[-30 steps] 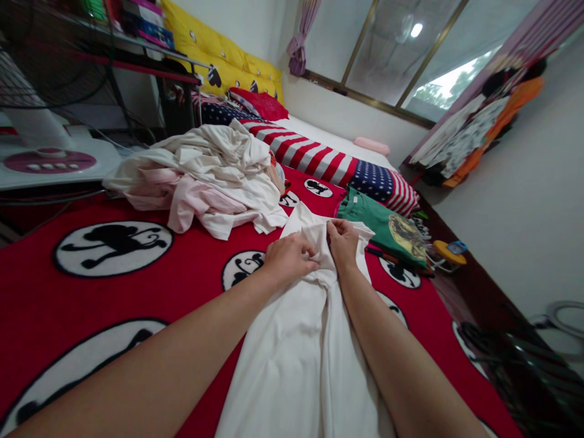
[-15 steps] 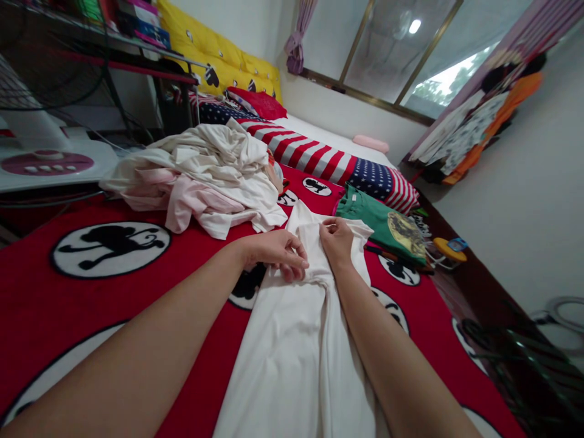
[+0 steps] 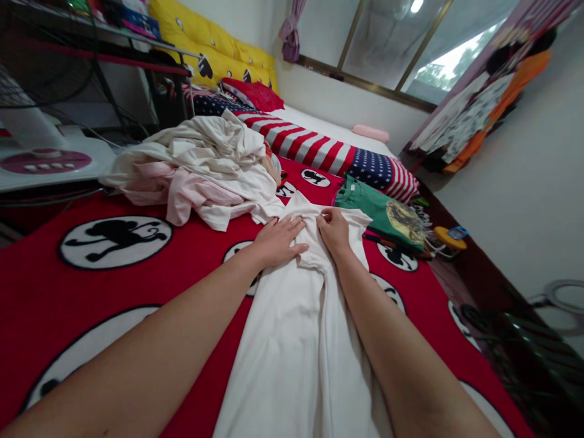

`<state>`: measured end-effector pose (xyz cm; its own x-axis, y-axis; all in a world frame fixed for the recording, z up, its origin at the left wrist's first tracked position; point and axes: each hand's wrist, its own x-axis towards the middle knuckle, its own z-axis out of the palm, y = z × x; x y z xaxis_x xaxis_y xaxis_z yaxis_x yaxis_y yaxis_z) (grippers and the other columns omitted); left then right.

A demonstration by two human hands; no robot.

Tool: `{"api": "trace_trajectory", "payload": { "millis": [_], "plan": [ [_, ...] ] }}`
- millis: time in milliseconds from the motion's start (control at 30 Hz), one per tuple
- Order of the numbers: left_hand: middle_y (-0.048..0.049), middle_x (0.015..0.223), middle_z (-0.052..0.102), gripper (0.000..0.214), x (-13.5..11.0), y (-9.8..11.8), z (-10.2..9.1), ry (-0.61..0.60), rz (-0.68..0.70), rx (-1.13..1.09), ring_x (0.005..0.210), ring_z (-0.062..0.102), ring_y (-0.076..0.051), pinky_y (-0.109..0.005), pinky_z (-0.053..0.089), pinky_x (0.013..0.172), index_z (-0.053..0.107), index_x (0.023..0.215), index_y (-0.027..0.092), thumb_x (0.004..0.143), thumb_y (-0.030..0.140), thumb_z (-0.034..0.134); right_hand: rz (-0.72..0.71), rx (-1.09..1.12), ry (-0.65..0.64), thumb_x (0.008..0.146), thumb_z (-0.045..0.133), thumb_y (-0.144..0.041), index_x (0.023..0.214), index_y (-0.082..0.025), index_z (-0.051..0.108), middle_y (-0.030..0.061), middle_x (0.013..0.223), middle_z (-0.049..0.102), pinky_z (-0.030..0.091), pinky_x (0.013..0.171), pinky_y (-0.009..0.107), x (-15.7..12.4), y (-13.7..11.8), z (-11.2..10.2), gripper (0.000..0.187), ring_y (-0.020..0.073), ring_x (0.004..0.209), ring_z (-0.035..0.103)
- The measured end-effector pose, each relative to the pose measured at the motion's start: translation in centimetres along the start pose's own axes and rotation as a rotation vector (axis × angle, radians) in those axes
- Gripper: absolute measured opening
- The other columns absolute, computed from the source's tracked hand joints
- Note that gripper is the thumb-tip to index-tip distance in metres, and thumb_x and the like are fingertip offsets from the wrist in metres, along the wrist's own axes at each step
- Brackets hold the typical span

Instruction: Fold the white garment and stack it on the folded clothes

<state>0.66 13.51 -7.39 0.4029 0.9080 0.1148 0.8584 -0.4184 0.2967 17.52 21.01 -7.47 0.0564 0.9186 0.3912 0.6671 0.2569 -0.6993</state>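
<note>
At the far left we see a white fan base (image 3: 43, 159) beside the bed; next to it a heap of cream and pink clothes (image 3: 201, 170) lies loose on the red blanket (image 3: 91, 286), bunched as if waiting their turn; our left hand (image 3: 276, 240) lies flat and wide, fingers spread, palm down on the upper part of the white garment (image 3: 296, 340), touching the cloth and gripping nothing, which we judge serves to press it smooth against the blanket; the garment itself runs lengthwise from between our forearms up to the hands, laid out on the bed with a long crease down its middle; just right of the left hand, our right hand (image 3: 334, 230) has its fingers curled narrow, pinching a fold of the same garment near its top edge, likely to keep that edge in place; further right a green T-shirt (image 3: 383, 213) lies spread flat, touching the striped flag-pattern bedding (image 3: 328, 155) behind it.
</note>
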Motion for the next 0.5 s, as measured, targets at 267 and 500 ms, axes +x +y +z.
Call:
{"api": "trace_trajectory", "payload": {
  "millis": [267, 500],
  "plan": [
    [-0.0053, 0.160, 0.018, 0.060, -0.3, 0.1, 0.1, 0.006, 0.024, 0.059, 0.147, 0.015, -0.022, -0.047, 0.013, 0.118, 0.024, 0.152, 0.021, 0.098, 0.049, 0.031, 0.010, 0.216, -0.292, 0.069, 0.067, -0.020, 0.108, -0.015, 0.060, 0.0082, 0.098, 0.067, 0.053, 0.068, 0.031, -4.3, -1.4, -5.6, 0.040, 0.0172, 0.079, 0.065],
    [-0.0140, 0.158, 0.022, 0.056, -3.3, 1.0, 0.1, 0.020, 0.018, 0.143, 0.146, 0.018, -0.026, -0.044, 0.016, 0.117, 0.029, 0.150, 0.012, 0.100, 0.036, 0.031, -0.437, -0.112, -0.344, 0.083, 0.054, -0.015, 0.110, -0.021, 0.061, 0.0109, 0.115, 0.062, 0.052, 0.088, 0.039, -18.1, 0.5, -14.6, 0.028, 0.0226, 0.105, 0.061]
  ]
}}
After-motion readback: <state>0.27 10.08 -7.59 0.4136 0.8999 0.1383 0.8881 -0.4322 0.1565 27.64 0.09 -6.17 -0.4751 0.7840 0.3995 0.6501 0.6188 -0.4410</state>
